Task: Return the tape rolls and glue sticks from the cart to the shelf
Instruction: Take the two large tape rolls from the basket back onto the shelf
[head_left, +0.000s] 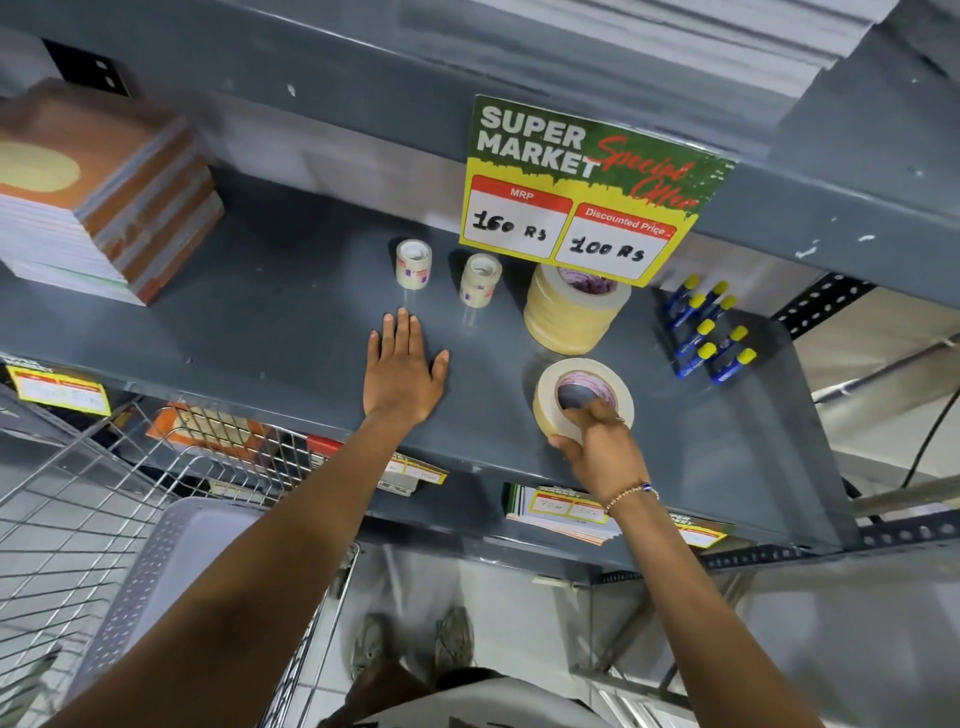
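Note:
A cream masking tape roll (550, 387) lies on the grey shelf (270, 332), and my right hand (597, 447) grips its near edge with fingers in the core. Behind it stands a stack of masking tape rolls (571, 312). Two small stacks of clear tape rolls (414, 263) (480, 279) stand further left. Several blue glue sticks with yellow caps (709, 332) lie at the shelf's right end. My left hand (402, 371) rests flat on the shelf, fingers spread, holding nothing. The wire cart (78, 499) is at lower left.
A price sign (587, 192) hangs from the shelf above, over the tape stack. A pile of notebooks (104, 192) sits on the shelf's left. A grey perforated basket (171, 566) sits in the cart. Price tags line the shelf's front edge.

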